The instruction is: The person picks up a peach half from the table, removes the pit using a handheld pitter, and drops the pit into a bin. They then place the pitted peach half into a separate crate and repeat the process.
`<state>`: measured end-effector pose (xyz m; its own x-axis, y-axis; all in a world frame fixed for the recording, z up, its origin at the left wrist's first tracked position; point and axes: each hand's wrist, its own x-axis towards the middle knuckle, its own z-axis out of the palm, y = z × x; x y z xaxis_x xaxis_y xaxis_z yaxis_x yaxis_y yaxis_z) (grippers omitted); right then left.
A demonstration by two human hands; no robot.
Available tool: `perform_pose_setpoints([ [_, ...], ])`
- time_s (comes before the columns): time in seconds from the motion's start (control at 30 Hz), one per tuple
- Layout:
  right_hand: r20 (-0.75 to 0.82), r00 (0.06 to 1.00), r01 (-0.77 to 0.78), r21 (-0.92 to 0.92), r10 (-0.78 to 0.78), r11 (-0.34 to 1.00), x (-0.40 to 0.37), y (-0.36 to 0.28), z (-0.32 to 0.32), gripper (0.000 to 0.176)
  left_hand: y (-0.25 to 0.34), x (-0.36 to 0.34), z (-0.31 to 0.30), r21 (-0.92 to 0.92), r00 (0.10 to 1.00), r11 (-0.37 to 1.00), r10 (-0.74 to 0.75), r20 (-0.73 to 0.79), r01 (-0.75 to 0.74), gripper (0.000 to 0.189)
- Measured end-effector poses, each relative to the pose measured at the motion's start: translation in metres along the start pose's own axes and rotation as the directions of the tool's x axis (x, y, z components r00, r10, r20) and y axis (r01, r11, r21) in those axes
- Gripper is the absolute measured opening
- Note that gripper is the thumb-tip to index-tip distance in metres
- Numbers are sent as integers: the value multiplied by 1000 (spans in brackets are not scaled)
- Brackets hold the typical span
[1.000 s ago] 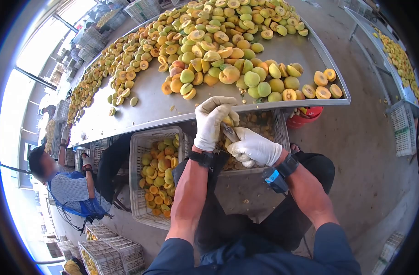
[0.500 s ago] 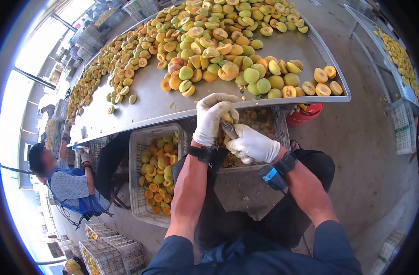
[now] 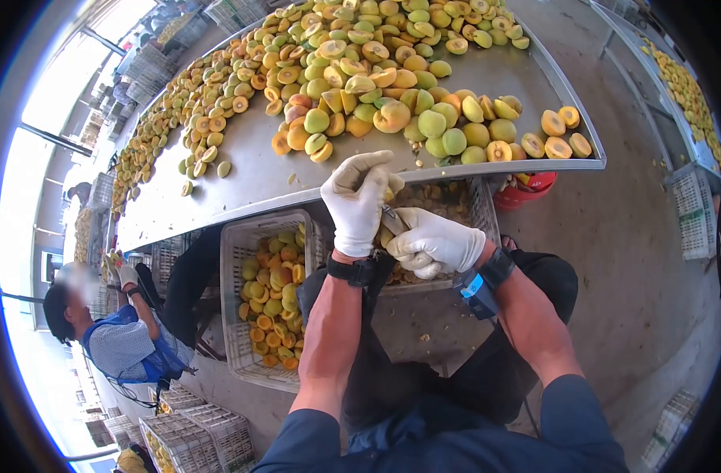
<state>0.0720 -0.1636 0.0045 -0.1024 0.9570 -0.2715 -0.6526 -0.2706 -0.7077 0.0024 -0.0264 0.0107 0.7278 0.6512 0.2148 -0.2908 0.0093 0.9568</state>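
Observation:
My left hand, in a white glove, is closed around a small yellow fruit piece, mostly hidden by the fingers. My right hand, also gloved, grips a small metal tool whose end meets the fruit. Both hands are close together just past the near edge of the metal table, over a crate of fruit pieces. Whole and halved yellow-green fruits are heaped on the table.
A crate of fruit halves stands below the table at left. Behind the table corner is a red bucket. A co-worker sits at far left. Another fruit table stands at right.
My left hand has shifted slightly left and turned, and my right hand stays close by with the tool. The co-worker's head and arms have moved.

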Motion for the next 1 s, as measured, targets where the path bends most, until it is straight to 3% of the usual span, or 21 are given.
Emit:
perform_pose_setpoints([
  [0.1,54,998,-24,29,23,999,-2,1,0,10,1,0,-4,104,995,991,70,74,-78,19],
  [0.17,22,999,-26,42,26,999,-3,3,2,10,4,3,-9,131,984,990,-66,167,44,18],
  [0.2,-8,1000,-24,55,24,998,-3,3,2,10,4,6,-12,132,984,990,-63,164,42,18],
  [0.3,5,998,-65,58,65,996,-2,7,-3,11,-2,13,-21,20,898,945,-316,306,326,19],
  [0.33,5,998,-63,56,63,996,-1,7,-3,11,-6,13,-21,20,899,946,-314,307,323,19],
  [0.43,-54,995,-77,52,80,996,1,14,-4,14,-15,12,-23,-13,833,850,-513,207,526,17],
  [0.57,-59,996,-67,34,69,997,2,16,-5,17,-16,8,-23,-30,811,818,-565,151,575,17],
  [0.63,-53,996,-65,42,67,997,1,15,-6,17,-18,8,-23,-78,851,857,-487,197,509,18],
  [0.77,-42,996,-82,80,85,993,1,16,-9,17,-21,13,-22,-68,849,862,-476,227,502,18],
  [0.83,-52,995,-79,88,84,993,0,18,-11,16,-21,19,-22,53,770,834,-530,355,549,19],
  [0.93,-60,997,-44,104,51,994,-1,22,-14,13,-22,22,-21,198,717,784,-618,323,588,23],
  [0.97,-80,995,-41,140,53,989,-3,22,-14,11,-23,21,-20,198,717,785,-618,323,588,23],
  [1.0,-100,993,-37,172,55,984,-4,20,-14,9,-22,19,-16,82,748,804,-581,319,589,29],
])
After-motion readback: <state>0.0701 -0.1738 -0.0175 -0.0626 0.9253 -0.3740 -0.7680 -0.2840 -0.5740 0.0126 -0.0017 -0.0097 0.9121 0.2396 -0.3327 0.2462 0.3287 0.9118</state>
